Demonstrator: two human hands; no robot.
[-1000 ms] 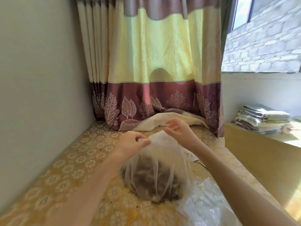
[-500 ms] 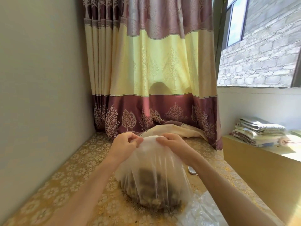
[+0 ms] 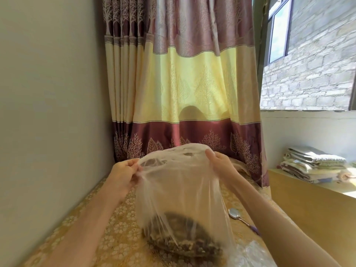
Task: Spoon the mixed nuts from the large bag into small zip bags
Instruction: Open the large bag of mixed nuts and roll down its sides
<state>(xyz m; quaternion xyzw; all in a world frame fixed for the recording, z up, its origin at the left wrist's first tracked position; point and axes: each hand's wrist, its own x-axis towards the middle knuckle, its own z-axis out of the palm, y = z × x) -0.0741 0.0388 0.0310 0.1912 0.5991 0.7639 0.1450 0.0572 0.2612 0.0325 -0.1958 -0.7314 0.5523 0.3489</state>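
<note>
Both hands hold the mouth of the large clear plastic bag stretched wide apart. The left hand pinches the rim with curled fingers; the right hand grips the opposite rim, fingers wrapped over it. The mixed nuts sit heaped in the bag's bottom on the floral tablecloth. A metal spoon lies just right of the bag.
</note>
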